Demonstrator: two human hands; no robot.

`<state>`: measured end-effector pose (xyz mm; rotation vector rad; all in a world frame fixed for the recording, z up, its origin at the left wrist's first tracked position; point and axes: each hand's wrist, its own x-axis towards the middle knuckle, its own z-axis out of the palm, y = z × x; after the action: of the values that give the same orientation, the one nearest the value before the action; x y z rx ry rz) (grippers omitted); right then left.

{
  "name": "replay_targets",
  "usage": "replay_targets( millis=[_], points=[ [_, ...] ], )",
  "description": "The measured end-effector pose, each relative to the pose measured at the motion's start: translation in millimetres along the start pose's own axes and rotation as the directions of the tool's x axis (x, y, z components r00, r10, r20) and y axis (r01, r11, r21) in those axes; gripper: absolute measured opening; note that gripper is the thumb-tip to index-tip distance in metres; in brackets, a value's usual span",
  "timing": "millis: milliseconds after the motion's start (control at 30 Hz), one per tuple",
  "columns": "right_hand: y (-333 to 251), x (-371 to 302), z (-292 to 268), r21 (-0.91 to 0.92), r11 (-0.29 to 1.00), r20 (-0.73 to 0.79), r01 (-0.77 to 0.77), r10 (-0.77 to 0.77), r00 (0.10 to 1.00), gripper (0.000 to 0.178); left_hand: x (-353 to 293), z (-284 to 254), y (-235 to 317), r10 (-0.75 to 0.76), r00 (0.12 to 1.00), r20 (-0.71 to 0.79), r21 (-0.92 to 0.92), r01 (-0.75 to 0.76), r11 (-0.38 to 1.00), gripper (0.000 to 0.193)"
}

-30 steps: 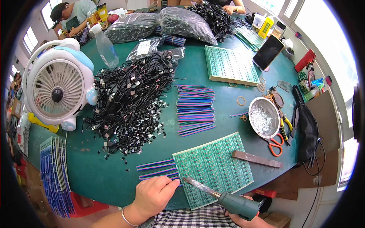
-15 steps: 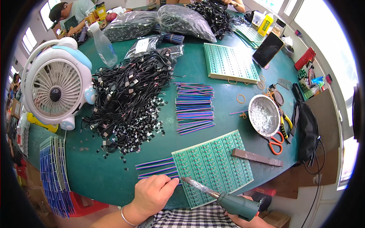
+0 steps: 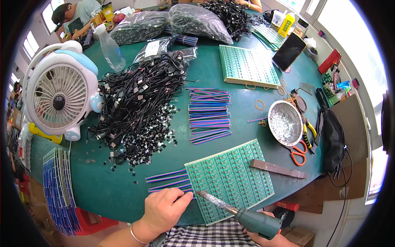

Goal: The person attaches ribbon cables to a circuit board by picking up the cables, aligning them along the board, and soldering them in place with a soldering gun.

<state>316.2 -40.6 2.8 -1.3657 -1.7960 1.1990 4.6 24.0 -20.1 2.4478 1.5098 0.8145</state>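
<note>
A green circuit board panel [image 3: 230, 177] lies at an angle on the table, with several multicoloured wire strips [image 3: 166, 176] running out from its left edge. My left hand [image 3: 166, 208] is closed at that edge, thumb and forefinger pinching the end of a wire strip against the board. From the lower right, my right hand [image 3: 265, 238] grips the green handle of a soldering iron [image 3: 257, 222], which hides part of the fingers. The iron's tip meets the board's left edge, close to my left fingertips. A brown bar [image 3: 277, 169] rests across the board's right side.
Beyond the board lies a stack of wire strips [image 3: 210, 115], left of it a heap of black cables [image 3: 142, 94]. A metal bowl [image 3: 284, 123], orange scissors [image 3: 299, 153] and pliers [image 3: 309, 133] sit right. A fan [image 3: 59, 101] stands left; more panels [image 3: 249, 66] lie farther back.
</note>
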Motion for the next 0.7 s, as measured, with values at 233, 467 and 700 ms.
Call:
replay_targets(
  millis=[233, 467, 700],
  points=[
    [-3.5, 3.2, 0.3, 0.011, 1.0, -0.02, 0.024, -0.024, 1.0, 0.037, -0.2, -0.7, 0.4, 0.003, 1.0, 0.005, 0.01, -0.003, 1.0, 0.018],
    [1.5, 0.9, -1.5, -0.073, 0.997, 0.033, 0.025, -0.023, 0.999, 0.039, -1.7, -0.6, -0.8, 0.023, 1.0, 0.019, 0.028, -0.023, 0.999, 0.019],
    [4.5, -4.4, 1.2, 0.068, 0.998, -0.032, -0.016, 0.018, 0.999, 0.04, -2.0, 0.2, -0.8, 0.028, 1.0, 0.014, 0.034, -0.029, 0.999, 0.02]
  ],
)
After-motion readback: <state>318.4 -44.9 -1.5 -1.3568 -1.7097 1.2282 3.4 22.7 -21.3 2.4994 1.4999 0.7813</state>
